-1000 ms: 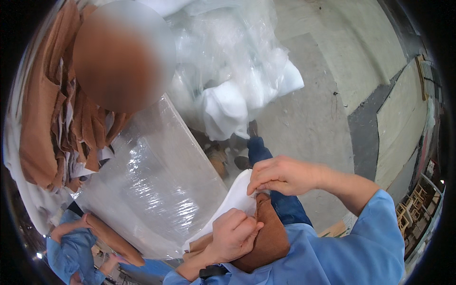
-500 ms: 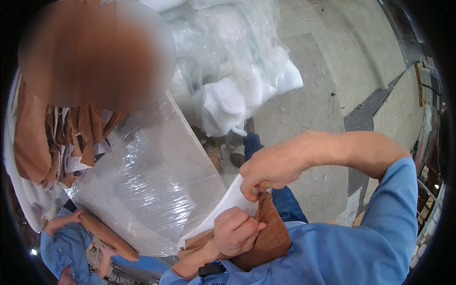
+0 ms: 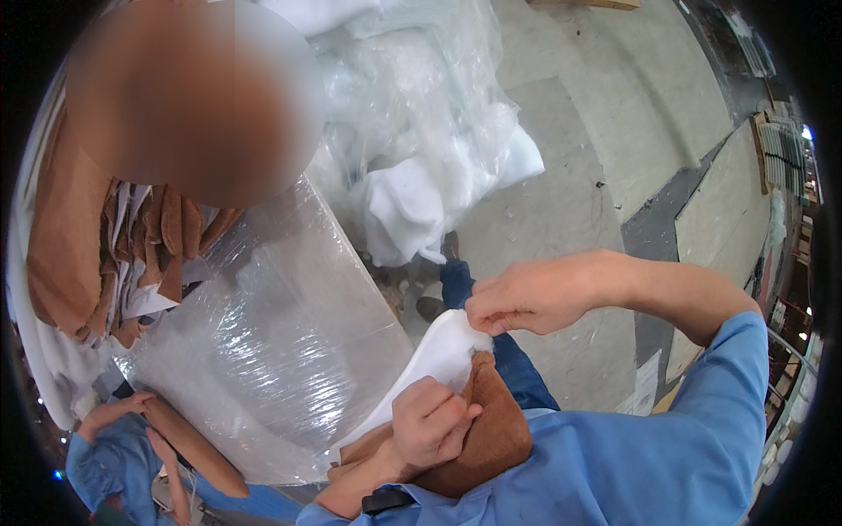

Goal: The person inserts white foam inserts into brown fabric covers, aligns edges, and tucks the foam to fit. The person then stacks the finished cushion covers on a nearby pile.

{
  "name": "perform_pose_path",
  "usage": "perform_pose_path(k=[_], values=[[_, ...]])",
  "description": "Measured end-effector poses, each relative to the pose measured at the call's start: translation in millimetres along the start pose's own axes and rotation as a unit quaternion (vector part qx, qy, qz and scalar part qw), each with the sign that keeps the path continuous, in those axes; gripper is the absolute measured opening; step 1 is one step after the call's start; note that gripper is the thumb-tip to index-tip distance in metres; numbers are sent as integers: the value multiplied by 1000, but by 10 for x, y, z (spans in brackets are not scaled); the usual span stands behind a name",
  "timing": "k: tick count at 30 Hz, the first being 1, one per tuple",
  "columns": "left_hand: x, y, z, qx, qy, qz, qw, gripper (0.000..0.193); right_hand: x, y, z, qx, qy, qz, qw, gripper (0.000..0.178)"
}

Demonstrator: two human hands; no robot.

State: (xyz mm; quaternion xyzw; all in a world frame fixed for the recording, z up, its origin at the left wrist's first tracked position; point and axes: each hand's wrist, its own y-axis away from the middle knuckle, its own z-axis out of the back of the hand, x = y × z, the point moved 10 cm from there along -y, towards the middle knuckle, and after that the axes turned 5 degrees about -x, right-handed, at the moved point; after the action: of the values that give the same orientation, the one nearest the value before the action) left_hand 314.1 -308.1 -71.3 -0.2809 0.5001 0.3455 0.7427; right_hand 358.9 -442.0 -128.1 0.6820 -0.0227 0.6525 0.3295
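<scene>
Against my body I hold a brown fabric cover (image 3: 495,412) with white padding (image 3: 438,355) showing along its upper side. My left hand (image 3: 432,422) is closed in a fist-like grip on the edge of the brown cover. My right hand (image 3: 537,298) pinches the white padding at its upper right corner, a little above the cover's folded edge. Its fingertips are partly hidden behind the hand. The padding runs down to the left, beside the plastic-wrapped table.
A table wrapped in shiny clear plastic (image 3: 289,316) stands to my left. A pile of brown fabric pieces (image 3: 145,263) lies on its far left. White padding in clear plastic (image 3: 421,105) sits ahead. At lower left a co-worker (image 3: 118,451) holds a long brown piece (image 3: 197,447).
My right hand has moved up and away from the brown cover's edge with the padding's corner, baring more white. My left hand keeps its grip. The view has shifted slightly.
</scene>
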Motion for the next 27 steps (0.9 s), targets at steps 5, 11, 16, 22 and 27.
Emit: perform_pose_path(k=[5,11,16,22,27], values=[[14,-18,-22,3,-6,6,1000,21,99,-114,-92,-8,-8,65,998,14],[-41,-3,-2,1,-7,4,1000,21,34,-246,-209,47,4,66,997,9],[-77,26,22,-13,-10,-3,1000,21,152,-126,-163,-3,3,55,998,8],[-63,44,-4,-5,0,-6,1000,21,148,-196,-275,33,1,65,997,7],[-31,56,-9,-2,3,3,1000,20,30,-214,-282,58,-1,19,998,8]])
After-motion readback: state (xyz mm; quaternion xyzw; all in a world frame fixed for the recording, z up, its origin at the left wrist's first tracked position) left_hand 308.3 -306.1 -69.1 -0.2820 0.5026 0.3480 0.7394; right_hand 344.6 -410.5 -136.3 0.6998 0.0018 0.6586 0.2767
